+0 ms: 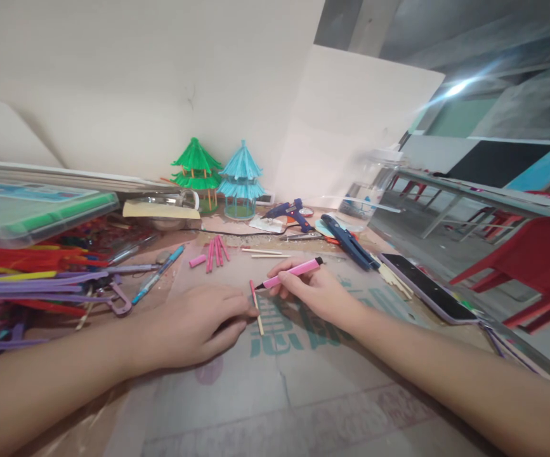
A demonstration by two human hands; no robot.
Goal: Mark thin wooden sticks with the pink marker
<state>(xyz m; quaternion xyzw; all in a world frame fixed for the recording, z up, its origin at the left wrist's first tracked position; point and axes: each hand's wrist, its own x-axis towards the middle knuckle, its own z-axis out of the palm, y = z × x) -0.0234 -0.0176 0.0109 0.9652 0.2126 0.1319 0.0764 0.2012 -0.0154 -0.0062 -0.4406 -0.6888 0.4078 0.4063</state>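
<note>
- Left hand (193,324) pins the thin wooden stick (261,325) to the cardboard (313,387) with closed fingertips; firm pressure should stop it rolling.
- The stick lies between the hands, its far end pink.
- Right hand (313,296) grips a pink marker (294,271), tip at the stick; short strokes suit.

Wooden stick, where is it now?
Head view, centre: the wooden stick lies on the cardboard, held by the left hand, with the right hand's pink marker tip at its far end.
</note>
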